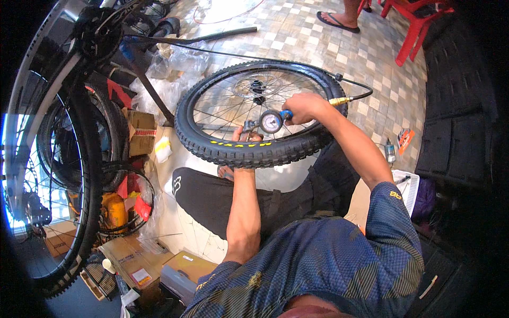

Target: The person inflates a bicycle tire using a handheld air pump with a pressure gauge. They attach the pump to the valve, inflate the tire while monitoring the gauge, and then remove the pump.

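A bicycle wheel with a knobby black tire (204, 147) and yellow lettering lies tilted in front of me, above my legs. My right hand (306, 108) is wrapped around the blue grip of a tire inflator (287, 115). The inflator's round dial gauge (271, 122) faces up, and a brass fitting (339, 100) joins it to a black air hose (366, 87). My left forearm passes beneath the tire. At the inner rim, my left hand (248, 136) has its fingers closed around the inflator's metal chuck (249, 126); the tire partly hides this hand, and the valve is hard to make out.
An upright bicycle wheel (91, 159) and frame stand at left, beside cardboard boxes (140, 131), clear plastic wrap (169, 69) and an orange bottle (113, 211). A white basket (407, 185) and small bottle (390, 152) are at right. Another person's sandalled foot (342, 21) is near a red chair (413, 32).
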Demonstrator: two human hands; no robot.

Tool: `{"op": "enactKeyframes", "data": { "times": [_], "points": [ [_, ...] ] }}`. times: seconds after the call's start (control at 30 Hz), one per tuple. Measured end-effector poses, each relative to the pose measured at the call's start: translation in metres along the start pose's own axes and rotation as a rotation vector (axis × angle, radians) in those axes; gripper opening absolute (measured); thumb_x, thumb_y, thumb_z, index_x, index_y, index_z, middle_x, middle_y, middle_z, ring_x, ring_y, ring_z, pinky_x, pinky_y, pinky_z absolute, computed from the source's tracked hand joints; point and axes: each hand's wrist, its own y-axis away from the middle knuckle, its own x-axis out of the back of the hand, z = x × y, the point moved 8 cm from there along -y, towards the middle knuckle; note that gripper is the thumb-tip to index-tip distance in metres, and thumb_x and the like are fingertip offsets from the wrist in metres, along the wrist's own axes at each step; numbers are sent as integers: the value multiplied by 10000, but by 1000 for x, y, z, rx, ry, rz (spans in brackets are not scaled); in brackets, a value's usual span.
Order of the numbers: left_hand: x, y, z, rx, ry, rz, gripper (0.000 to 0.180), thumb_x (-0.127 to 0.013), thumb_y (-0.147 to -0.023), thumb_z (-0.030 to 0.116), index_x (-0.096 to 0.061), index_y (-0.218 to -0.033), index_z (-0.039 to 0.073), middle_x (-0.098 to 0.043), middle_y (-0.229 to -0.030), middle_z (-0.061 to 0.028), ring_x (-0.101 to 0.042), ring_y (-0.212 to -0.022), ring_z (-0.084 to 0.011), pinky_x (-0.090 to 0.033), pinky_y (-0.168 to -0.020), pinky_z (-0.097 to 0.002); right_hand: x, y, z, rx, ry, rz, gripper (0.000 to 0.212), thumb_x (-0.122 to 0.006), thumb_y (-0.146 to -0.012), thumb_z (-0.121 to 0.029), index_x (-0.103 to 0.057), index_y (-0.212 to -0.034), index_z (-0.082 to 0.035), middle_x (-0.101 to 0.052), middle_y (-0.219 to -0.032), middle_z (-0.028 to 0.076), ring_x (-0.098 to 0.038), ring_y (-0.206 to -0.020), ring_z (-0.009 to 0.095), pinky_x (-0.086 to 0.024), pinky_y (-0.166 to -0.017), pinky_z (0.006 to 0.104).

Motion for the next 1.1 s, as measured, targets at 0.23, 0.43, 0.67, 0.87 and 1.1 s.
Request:
{"op": "enactKeyframes", "data": {
  "times": [0.23, 0.43, 0.67, 0.87, 1.1],
  "points": [
    [29, 8, -4, -234, -35, 308, 451, -584, -968, 409, -742, -1156, 31, -635, -899, -137, -568, -886, -252, -516, -769, -397, 2, 11, 27, -60, -309, -269, 424, -768, -833, -439, -770, -973, -38, -703, -711, 122, -652, -570, 251, -508, -507, 399],
    [-4, -15, -18, -236, -8, 317, 412, -588, -973, 353, -749, -1092, -7, -675, -853, -147, -582, -793, -275, -522, -701, -379, 4, 23, 48, -94, -489, -396, 419, -779, -827, -485, -775, -795, -67, -667, -661, 54, -566, -488, 161, -463, -449, 347],
    [1, 34, -37, -319, 53, 498, 362, -682, -949, 333, -710, -1013, -22, -643, -778, -148, -603, -756, -280, -553, -703, -403, 10, 30, 17, -8, -53, -208, 403, -766, -760, -379, -757, -986, -46, -746, -886, 198, -724, -883, 358, -558, -769, 471],
    [109, 117, -19, -344, 479, 520, 400, -561, -1026, 338, -663, -1143, -31, -661, -925, -152, -635, -928, -294, -551, -938, -452, -12, 33, -29, 46, 56, -318, 292, -697, -744, -282, -754, -958, -92, -748, -926, 184, -715, -904, 381, -568, -797, 484],
    [-2, 141, -93, 12, -469, 593, 395, -528, -1051, 338, -634, -1244, 9, -707, -1195, -137, -684, -1079, -291, -564, -951, -434, -34, 45, -16, -15, -13, -261, 297, -669, -724, -183, -746, -998, -99, -746, -977, 195, -718, -936, 383, -578, -802, 489]
  ]
}}
